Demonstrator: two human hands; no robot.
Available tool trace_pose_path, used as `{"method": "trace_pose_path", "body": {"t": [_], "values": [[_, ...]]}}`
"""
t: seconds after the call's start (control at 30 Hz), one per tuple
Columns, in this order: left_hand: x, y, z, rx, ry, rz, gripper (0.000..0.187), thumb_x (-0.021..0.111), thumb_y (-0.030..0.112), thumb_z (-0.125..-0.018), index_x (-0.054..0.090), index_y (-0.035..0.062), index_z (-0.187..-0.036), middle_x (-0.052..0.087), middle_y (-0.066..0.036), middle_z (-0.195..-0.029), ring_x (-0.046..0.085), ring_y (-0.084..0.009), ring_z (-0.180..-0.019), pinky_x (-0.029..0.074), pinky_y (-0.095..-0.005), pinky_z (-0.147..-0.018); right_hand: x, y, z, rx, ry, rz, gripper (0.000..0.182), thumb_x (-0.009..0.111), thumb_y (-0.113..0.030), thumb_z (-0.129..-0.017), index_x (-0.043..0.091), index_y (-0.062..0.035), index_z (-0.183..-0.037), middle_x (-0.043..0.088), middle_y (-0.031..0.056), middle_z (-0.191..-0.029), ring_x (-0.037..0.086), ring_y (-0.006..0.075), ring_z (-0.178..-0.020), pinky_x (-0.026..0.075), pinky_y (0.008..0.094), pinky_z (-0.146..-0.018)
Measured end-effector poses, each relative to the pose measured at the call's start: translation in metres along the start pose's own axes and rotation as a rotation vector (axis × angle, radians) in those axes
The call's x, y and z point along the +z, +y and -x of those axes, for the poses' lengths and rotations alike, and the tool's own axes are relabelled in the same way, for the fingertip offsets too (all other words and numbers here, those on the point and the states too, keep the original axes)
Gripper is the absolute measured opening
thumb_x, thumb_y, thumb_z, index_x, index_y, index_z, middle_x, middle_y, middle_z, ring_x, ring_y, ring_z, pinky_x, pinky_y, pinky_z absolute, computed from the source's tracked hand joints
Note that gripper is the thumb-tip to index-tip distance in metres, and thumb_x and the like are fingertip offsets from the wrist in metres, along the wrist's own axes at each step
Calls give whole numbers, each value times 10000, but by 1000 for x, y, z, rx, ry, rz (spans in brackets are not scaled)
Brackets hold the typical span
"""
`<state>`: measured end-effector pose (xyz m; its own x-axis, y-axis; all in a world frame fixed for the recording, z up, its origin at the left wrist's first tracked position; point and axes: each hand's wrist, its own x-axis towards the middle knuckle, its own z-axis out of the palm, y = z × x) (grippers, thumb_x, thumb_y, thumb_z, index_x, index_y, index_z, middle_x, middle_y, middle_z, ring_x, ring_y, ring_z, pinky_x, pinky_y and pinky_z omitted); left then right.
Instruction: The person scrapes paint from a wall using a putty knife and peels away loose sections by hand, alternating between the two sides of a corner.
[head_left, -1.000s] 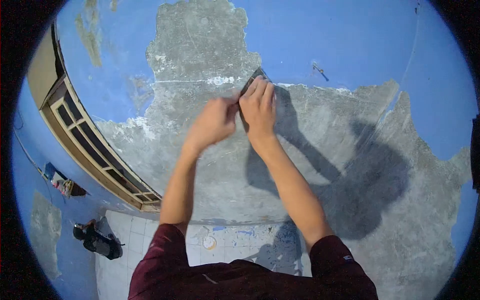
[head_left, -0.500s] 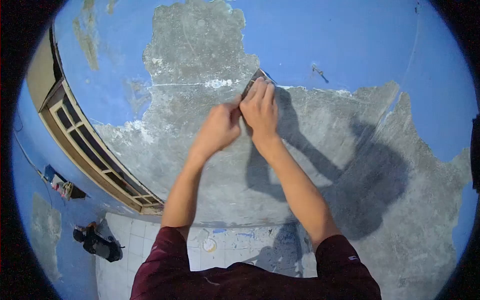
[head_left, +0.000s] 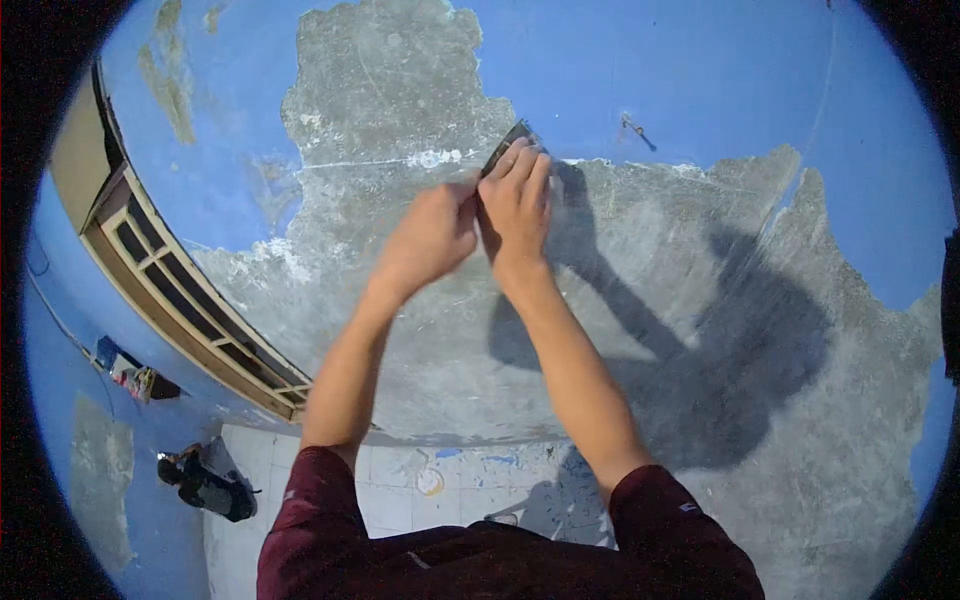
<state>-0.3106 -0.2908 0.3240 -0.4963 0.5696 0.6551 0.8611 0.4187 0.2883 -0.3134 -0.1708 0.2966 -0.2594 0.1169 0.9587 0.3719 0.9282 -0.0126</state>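
Observation:
A dark, flat-bladed scraper lies against the wall at the lower edge of the blue paint. My right hand presses on the blade, fingers bent over it. My left hand is closed at the scraper's lower left end; its handle is hidden by my fingers. Bare grey plaster shows to the left of the blade and below it, with a ragged white line of leftover paint.
A hook-like fitting sticks out of the blue wall at right. At left is a wooden window frame. Below, a tiled floor carries paint flakes and a round pale object. Another person is at the lower left.
Both hands and the scraper have shifted slightly up and left in view, and more of the dark blade shows. The whole view has moved a little too.

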Motion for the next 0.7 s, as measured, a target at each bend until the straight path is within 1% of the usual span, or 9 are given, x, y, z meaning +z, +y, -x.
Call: {"method": "trace_pose_path", "body": {"t": [0.07,0.13,0.17,0.27,0.3,0.37,0.47,0.5,0.7], "values": [[17,4,9,-1,90,57,408,472,-34,-780,567,-56,-1175,552,-336,-841,638,-349,-724,476,-385,-693,5,12,3,-114,150,47,288,568,-53,-754,599,110,-989,549,135,-954,515,220,-901,491,222,-768],[21,14,6,-169,77,105,253,470,-48,-765,597,-56,-984,581,-318,-821,593,-473,-819,456,-504,-690,10,24,-1,-181,163,43,300,557,-50,-759,600,112,-1008,564,158,-987,520,229,-912,494,229,-787],[15,16,-6,-49,98,143,196,468,-34,-766,581,-61,-924,577,-324,-809,591,-474,-805,455,-504,-688,7,28,-11,-101,149,81,306,555,-50,-759,599,115,-1013,565,166,-998,521,234,-921,492,234,-790],[-3,58,-59,-139,-132,136,189,485,8,-785,587,-61,-928,585,-323,-805,592,-471,-797,460,-499,-694,10,45,-36,48,158,195,248,564,-34,-744,614,95,-950,551,158,-962,510,245,-916,489,242,-771],[3,53,-67,2,-93,62,278,446,17,-818,593,-63,-1040,558,-307,-728,600,-362,-565,462,-429,-575,6,52,-41,41,86,123,199,570,-28,-736,615,76,-899,533,142,-925,499,243,-899,489,245,-758],[15,57,-62,-17,-34,75,281,448,12,-811,587,-68,-1041,564,-302,-708,602,-359,-549,463,-434,-552,2,65,-44,-34,39,157,91,583,-17,-719,612,27,-793,479,102,-845,468,231,-849,489,249,-713],[17,58,-65,-82,-96,72,301,448,4,-798,571,-81,-1060,575,-292,-657,609,-344,-505,470,-430,-492,3,71,-41,-52,44,41,87,586,-18,-727,611,35,-791,470,100,-852,467,230,-857,488,232,-693],[17,60,-67,-71,-80,52,309,450,4,-796,568,-82,-1069,582,-282,-650,601,-335,-481,472,-421,-472,2,72,-42,-26,-151,-38,207,536,-72,-827,548,110,-925,499,190,-973,465,306,-985,520,318,-807],[16,64,-65,-64,-41,11,319,474,19,-792,573,-70,-1082,620,-250,-674,587,-317,-445,472,-403,-430,0,72,-41,-33,-153,-27,227,537,-82,-829,540,106,-957,510,192,-975,478,312,-969,510,325,-824]]}}
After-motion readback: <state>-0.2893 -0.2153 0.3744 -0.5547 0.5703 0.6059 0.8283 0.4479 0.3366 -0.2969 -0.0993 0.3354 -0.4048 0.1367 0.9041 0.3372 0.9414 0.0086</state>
